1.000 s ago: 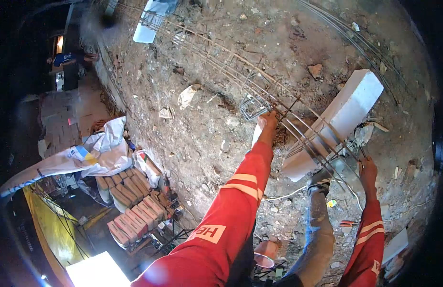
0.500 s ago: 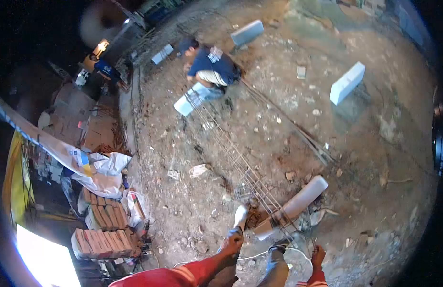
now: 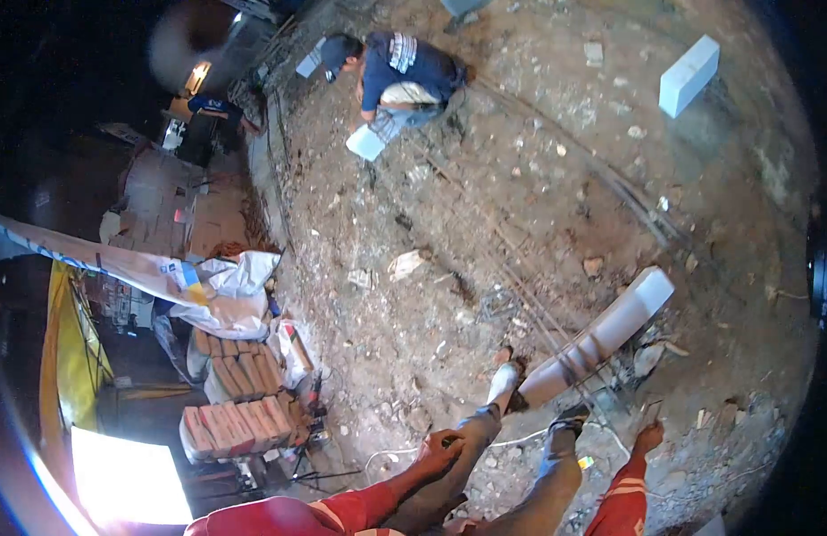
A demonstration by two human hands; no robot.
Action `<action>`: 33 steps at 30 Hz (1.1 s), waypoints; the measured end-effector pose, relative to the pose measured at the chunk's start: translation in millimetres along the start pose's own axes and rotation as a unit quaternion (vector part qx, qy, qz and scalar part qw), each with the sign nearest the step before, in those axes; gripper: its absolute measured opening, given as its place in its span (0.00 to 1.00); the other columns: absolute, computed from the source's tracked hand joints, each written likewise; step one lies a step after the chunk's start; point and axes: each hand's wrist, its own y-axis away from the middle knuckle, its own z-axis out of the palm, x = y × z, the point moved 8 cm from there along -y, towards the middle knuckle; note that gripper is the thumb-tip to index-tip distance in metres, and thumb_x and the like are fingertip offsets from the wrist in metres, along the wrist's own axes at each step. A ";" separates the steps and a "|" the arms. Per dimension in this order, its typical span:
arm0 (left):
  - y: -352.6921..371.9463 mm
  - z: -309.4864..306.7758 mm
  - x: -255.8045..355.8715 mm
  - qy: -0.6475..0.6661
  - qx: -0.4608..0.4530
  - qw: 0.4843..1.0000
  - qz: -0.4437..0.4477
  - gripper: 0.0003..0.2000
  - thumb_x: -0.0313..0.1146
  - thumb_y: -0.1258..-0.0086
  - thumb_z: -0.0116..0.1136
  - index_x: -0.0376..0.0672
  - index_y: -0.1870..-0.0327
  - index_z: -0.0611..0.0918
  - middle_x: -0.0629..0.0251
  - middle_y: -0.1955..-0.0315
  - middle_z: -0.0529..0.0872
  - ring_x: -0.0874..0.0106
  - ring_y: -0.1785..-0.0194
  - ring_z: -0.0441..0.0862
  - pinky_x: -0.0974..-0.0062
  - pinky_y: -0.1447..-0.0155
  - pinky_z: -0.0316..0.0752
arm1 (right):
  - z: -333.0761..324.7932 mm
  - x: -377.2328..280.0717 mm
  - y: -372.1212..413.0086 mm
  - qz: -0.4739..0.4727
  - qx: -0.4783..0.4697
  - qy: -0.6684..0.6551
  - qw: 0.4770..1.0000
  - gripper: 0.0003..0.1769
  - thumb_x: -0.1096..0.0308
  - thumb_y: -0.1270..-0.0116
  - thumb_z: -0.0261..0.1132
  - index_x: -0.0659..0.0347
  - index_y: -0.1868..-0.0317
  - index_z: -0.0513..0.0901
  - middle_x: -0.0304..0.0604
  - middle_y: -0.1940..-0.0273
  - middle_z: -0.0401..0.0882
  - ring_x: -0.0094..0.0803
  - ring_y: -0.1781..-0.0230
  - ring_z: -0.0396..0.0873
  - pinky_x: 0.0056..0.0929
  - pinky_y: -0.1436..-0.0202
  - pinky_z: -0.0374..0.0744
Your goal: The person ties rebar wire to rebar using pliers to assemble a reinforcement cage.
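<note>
My left hand is closed near my left knee, with something small and dark in its curled fingers that I cannot make out. At the lower right, my right hand is closed on the near end of a long steel bar cage. The cage stretches up and left, crossing a long pale block by my feet. Its far end reaches a crouching co-worker, whose hands are low beside another pale block.
Stacked brick-like packs and a crumpled white tarp lie left, near a bright panel. Long bars and a white block are on the rough ground. A pale cable runs by my feet. Another person is farther back.
The view has shifted, so the ground and objects sit differently in it. The cage now looks narrower and blurred. My left hand has moved nearer my knee; my right hand stays at the cage's end.
</note>
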 end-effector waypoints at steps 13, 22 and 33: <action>25.4 -89.2 -23.2 0.344 0.094 0.928 -0.110 0.11 0.32 0.34 0.62 0.36 0.54 0.84 0.63 0.67 0.87 0.77 0.69 0.83 0.79 0.67 0.78 | -106.9 -81.0 16.2 -0.039 -0.089 0.103 0.990 0.11 0.65 0.38 0.59 0.60 0.59 0.81 0.49 0.68 0.81 0.47 0.66 0.80 0.41 0.60 0.78; -46.6 -117.1 -21.4 0.372 -0.061 0.922 -0.090 0.19 0.44 0.31 0.59 0.40 0.47 0.83 0.61 0.64 0.88 0.76 0.66 0.83 0.74 0.62 0.78 | -267.4 -562.1 167.5 0.061 -0.523 -0.394 0.754 0.08 0.78 0.37 0.59 0.71 0.58 0.77 0.48 0.68 0.80 0.33 0.71 0.85 0.29 0.61 0.85; -133.6 -447.9 -67.8 0.490 0.056 0.870 -0.007 0.17 0.41 0.28 0.57 0.36 0.48 0.83 0.62 0.65 0.88 0.76 0.64 0.83 0.75 0.61 0.79 | -286.2 -969.4 208.5 -0.130 -0.642 -0.394 0.645 0.12 0.63 0.28 0.59 0.64 0.61 0.81 0.37 0.74 0.77 0.21 0.74 0.75 0.24 0.70 0.73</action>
